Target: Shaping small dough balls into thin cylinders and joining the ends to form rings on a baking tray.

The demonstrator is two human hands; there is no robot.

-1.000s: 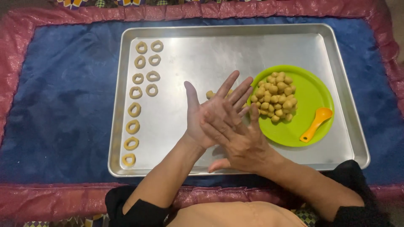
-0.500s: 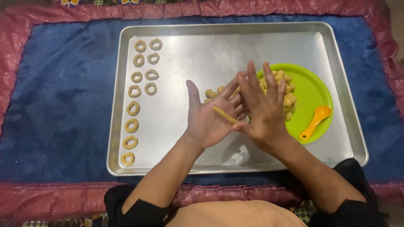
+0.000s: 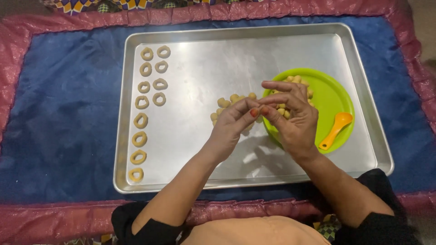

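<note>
Fingertips [image 3: 254, 111] of both your hands met, pinching a thin dough strip above the silver metal tray [image 3: 227, 41], near the green round plate [image 3: 331, 90], likely to close a ring.

- A blue cloth [image 3: 59, 122] with a pink border covers the floor.
- A metal tray [image 3: 200, 50] lies at the cloth's middle, its long sides along the near and far edges.
</note>
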